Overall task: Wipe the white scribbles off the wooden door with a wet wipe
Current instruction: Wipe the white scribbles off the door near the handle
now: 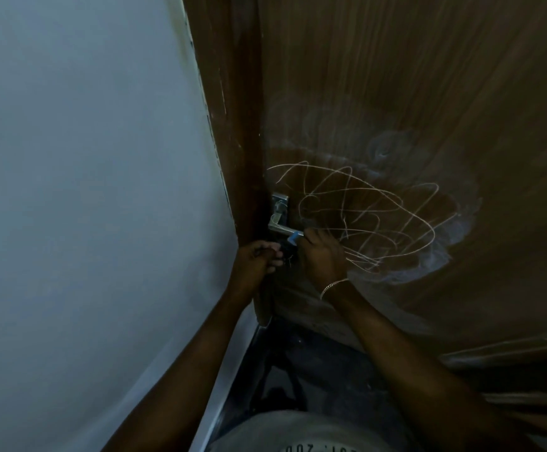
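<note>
Wooden door [396, 76]: dark panel, cloudy smears ringing the marked area.
White scribbles [363, 216]: sharp looping lines beside the handle; seemingly untouched, wiping not yet begun.
Right hand [322, 259]: fingers closed on a small blue-tipped item [293, 237], possibly the wipe's packet; unclear.
Left hand [256, 259]: fingers curled, pinching something dark.
Door handle [280, 225]: metal lever, just above both hands.

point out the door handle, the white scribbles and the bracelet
silver metal door handle [280, 227], head view, on the lever near its pivot
thin white scribbles [363, 210], head view, on the tangle's middle loops
thin silver chain bracelet [332, 286], head view, on links across the right wrist
</note>
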`<control>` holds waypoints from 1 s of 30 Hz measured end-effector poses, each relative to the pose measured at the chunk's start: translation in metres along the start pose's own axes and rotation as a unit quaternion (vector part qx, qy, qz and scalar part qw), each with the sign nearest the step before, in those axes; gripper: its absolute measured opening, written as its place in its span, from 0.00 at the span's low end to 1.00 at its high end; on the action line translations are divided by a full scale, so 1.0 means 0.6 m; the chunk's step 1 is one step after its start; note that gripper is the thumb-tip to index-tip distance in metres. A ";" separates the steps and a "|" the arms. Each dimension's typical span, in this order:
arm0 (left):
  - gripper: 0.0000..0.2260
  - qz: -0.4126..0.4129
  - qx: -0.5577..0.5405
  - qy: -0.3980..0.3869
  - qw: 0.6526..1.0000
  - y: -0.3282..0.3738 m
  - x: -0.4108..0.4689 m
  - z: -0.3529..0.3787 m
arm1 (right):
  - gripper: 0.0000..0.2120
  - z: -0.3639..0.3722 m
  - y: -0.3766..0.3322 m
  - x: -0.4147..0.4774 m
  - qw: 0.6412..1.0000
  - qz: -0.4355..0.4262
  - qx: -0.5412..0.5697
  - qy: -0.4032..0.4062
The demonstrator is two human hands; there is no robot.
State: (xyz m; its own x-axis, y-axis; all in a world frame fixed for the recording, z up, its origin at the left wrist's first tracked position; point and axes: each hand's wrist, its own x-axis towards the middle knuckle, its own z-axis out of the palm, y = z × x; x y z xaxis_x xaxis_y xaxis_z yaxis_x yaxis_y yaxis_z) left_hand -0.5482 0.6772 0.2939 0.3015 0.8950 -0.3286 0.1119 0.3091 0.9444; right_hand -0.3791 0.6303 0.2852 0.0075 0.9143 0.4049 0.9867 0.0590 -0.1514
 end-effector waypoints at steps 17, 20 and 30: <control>0.07 0.008 0.021 -0.006 1.000 -0.006 0.017 -0.025 | 0.11 0.023 -0.026 0.016 0.994 0.008 -0.075 0.076; 0.08 -0.002 0.000 0.000 1.000 0.000 0.022 -0.024 | 0.15 0.017 -0.019 0.005 0.995 0.006 -0.063 0.079; 0.27 -0.034 0.024 -0.022 0.999 0.001 0.042 -0.027 | 0.15 0.026 -0.029 0.010 0.996 0.006 -0.070 0.062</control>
State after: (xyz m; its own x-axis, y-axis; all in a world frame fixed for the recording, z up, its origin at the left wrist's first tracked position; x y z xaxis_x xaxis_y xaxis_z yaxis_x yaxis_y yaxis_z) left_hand -0.5557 0.7049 0.2866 0.3333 0.8569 -0.3933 0.1793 0.3520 0.9187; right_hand -0.3986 0.6413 0.2761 0.0304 0.8577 0.5132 0.9993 -0.0152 -0.0338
